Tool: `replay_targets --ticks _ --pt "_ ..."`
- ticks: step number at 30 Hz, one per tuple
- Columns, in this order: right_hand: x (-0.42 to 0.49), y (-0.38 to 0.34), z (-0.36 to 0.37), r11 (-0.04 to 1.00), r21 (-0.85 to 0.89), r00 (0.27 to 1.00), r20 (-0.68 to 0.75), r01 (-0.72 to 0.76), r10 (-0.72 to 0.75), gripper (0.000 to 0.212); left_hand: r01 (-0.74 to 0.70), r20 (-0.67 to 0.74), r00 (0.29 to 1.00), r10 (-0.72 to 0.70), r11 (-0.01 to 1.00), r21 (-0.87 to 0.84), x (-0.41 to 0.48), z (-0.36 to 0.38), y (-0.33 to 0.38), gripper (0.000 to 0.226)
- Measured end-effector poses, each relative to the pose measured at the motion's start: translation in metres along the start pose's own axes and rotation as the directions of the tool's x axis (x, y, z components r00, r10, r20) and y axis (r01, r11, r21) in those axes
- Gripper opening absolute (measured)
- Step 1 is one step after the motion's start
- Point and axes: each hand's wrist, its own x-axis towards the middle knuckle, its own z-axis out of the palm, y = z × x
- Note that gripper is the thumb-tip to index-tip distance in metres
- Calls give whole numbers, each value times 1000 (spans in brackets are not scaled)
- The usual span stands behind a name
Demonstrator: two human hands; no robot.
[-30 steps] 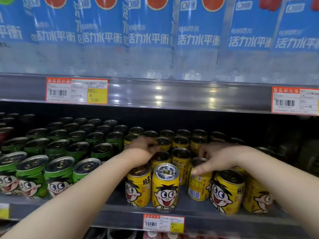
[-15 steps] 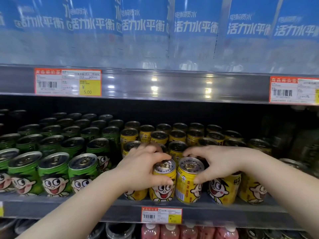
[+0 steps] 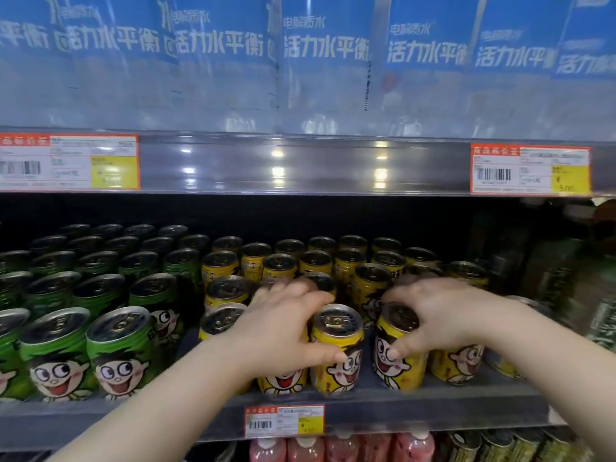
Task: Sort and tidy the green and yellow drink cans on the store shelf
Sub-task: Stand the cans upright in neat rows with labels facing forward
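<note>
Green cans (image 3: 120, 348) with a cartoon face fill the left half of the middle shelf (image 3: 433, 415); yellow cans (image 3: 283, 265) of the same design fill the right half. My left hand (image 3: 283, 331) grips a front-row yellow can (image 3: 336, 358), thumb across its face and fingers over the cans behind. My right hand (image 3: 433, 318) grips the neighbouring front yellow can (image 3: 398, 361) from above, thumb on its face. A gap separates these two cans. Another yellow can (image 3: 281, 381) shows under my left wrist.
The shelf above holds blue-labelled bottle packs (image 3: 316, 61), with price tags (image 3: 530, 170) on its edge. Dark green bottles (image 3: 600, 295) stand at the right end. Pink bottles (image 3: 340, 448) sit on the shelf below. A price tag (image 3: 284, 420) hangs under the yellow cans.
Both hands came forward from the second row to the front cans. The can under my right hand has turned its face forward and shifted right, opening a gap beside the left one.
</note>
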Motion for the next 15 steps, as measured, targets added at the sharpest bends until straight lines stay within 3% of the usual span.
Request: replay_targets --ticks 4,7,9,12,15 --pt "1 0 7 995 -28 991 -86 97 -100 78 -45 12 999 44 997 67 6 7 4 73" --pt "0 1 12 959 198 977 -106 203 -185 76 -61 25 998 60 997 41 5 7 -2 72" --pt "-3 1 19 912 333 970 -123 239 -209 76 -63 31 998 62 997 39 6 7 -4 86" --pt "-5 1 38 850 484 970 -210 210 -120 78 -59 8 998 59 998 20 4 7 -4 103" --pt "-5 -3 58 838 523 947 -320 155 25 81 -64 -17 998 64 998 -2 4 7 -3 109"
